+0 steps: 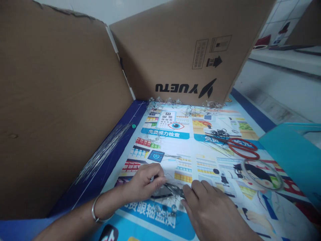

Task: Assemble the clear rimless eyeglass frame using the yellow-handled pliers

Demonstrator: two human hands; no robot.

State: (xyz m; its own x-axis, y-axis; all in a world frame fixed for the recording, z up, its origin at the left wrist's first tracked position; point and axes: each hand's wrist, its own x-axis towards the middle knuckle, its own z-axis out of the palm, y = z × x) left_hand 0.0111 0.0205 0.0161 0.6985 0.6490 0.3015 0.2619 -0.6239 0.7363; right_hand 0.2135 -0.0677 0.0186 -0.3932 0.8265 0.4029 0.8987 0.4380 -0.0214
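My right hand (209, 207) is closed around a pair of pliers (175, 190), whose jaws point left toward my other hand. Thumb and forefinger of my left hand (147, 182) are pinched on a thin wire (168, 176) right by the plier tips. A silver bangle circles my left wrist. Below the pliers, clear beads on fine wire (167, 207) lie on the printed sheet (200, 167). How the jaws meet the wire is too small to make out.
Straight wires (102, 150) lie in a bundle at left, beside a cardboard wall (180, 50). Red-handled scissors (243, 147), black ties (220, 133) and a clear ring-shaped coil (280, 180) are at right. More beaded wire pieces (165, 101) line the back, and a teal box (291, 147) stands right.
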